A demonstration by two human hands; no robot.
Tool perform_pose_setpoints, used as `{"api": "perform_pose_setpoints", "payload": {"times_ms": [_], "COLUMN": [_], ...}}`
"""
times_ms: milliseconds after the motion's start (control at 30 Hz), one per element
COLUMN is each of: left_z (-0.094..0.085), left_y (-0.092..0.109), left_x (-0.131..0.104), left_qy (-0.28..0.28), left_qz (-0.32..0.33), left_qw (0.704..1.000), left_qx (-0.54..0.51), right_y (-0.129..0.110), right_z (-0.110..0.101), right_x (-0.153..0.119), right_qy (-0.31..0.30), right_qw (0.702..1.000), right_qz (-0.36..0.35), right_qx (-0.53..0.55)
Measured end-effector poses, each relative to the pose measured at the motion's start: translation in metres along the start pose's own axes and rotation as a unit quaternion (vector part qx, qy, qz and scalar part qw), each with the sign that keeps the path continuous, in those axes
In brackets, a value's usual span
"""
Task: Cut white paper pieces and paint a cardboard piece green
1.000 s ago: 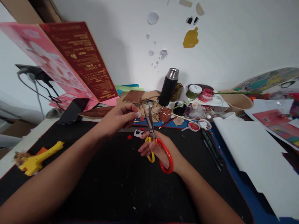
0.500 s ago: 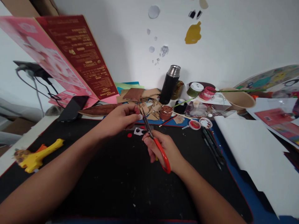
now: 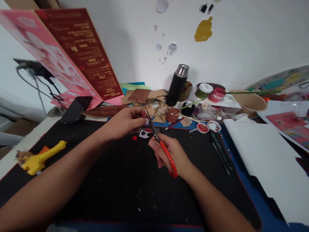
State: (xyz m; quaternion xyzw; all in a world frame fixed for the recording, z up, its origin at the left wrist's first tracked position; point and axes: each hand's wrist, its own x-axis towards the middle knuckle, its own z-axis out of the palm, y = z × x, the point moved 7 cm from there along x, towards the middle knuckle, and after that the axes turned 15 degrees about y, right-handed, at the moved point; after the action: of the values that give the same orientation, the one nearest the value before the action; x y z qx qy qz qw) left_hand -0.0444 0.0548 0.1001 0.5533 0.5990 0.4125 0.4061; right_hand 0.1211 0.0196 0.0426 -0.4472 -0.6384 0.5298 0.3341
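My right hand (image 3: 166,151) is closed around the red-handled scissors (image 3: 168,159), whose blades point up and away from me. My left hand (image 3: 129,120) pinches a small white piece of paper (image 3: 146,121) at its fingertips, right beside the blades. Whether the blades touch the paper I cannot tell. Beneath the hands on the black mat (image 3: 116,193) lie a white paper scrap with dark round shapes (image 3: 144,134) and a small red disc (image 3: 134,138).
Behind the hands are cardboard scraps (image 3: 156,109), a black flask (image 3: 178,85) and a brown paint jar (image 3: 173,114). A yellow glue gun (image 3: 41,158) lies left. Dark cutters (image 3: 220,149) and white sheets (image 3: 260,161) lie right. A pink-and-red folder (image 3: 79,54) stands back left.
The camera view has shifted slightly. Both hands keep nearly the same pose, with the scissors still beside the white paper piece.
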Motion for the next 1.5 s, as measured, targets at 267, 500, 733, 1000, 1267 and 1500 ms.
{"api": "perform_pose_setpoints", "payload": {"times_ms": [267, 500, 733, 1000, 1267, 1500], "left_z": [-0.0002, -0.0017, -0.0023, -0.0022, -0.0007, -0.0017], "left_y": [-0.0019, -0.0014, -0.0023, -0.0038, -0.0069, -0.0074], "left_x": [0.0010, 0.0003, 0.0014, 0.0009, 0.0019, 0.0023], "left_qy": [0.006, 0.013, 0.020, 0.020, 0.010, 0.015], "left_qz": [-0.008, -0.006, -0.004, -0.016, -0.040, -0.050], "left_qw": [1.000, 0.999, 0.999, 0.999, 0.999, 0.999], "left_qx": [0.015, 0.034, 0.041, 0.038, -0.009, 0.003], "right_y": [-0.0015, 0.0017, 0.0010, 0.0028, 0.0006, 0.0003], "right_z": [0.0001, -0.0002, -0.0012, -0.0013, -0.0006, -0.0005], "right_x": [-0.0007, 0.0003, -0.0004, -0.0001, -0.0001, 0.0000], "right_qy": [0.002, 0.003, 0.005, 0.005, 0.005, 0.004], "right_qw": [1.000, 1.000, 1.000, 1.000, 1.000, 1.000], "right_qz": [-0.006, -0.008, -0.005, -0.002, -0.003, 0.002], "right_qx": [-0.007, -0.010, -0.021, -0.025, -0.023, -0.019]}}
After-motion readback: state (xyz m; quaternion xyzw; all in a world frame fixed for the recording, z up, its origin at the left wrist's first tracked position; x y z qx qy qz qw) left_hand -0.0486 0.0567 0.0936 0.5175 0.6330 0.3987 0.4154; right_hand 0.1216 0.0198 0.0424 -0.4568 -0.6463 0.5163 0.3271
